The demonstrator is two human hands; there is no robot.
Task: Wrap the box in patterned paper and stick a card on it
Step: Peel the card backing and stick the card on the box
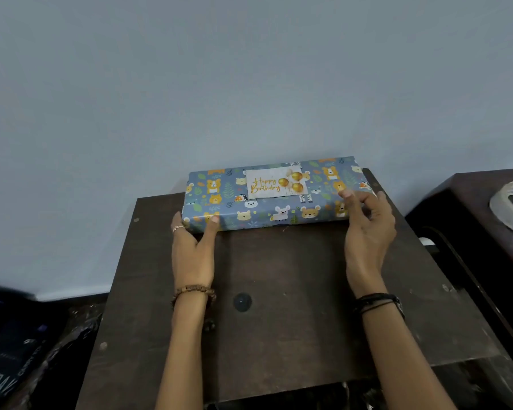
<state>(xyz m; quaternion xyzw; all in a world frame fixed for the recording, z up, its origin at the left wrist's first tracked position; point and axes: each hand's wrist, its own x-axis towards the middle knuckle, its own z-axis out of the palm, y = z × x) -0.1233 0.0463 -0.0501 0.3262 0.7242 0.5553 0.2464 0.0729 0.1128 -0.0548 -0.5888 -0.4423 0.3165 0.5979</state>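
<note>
A flat box (267,208) wrapped in blue paper with bears and leaves lies at the far edge of a dark wooden table (279,291), against the wall. A white "Happy Birthday" card (274,183) with gold balloons sits on its top face. My left hand (194,247) holds the box's near left corner, thumb on top and fingers around the end. My right hand (366,229) is at the box's right end with its fingers loosely spread; whether they touch the paper is unclear.
A roll of clear tape (511,207) lies on a second dark table at the right. A dark round knob (242,301) sits in the middle of the main table. Dark bags (15,344) are on the floor at the left.
</note>
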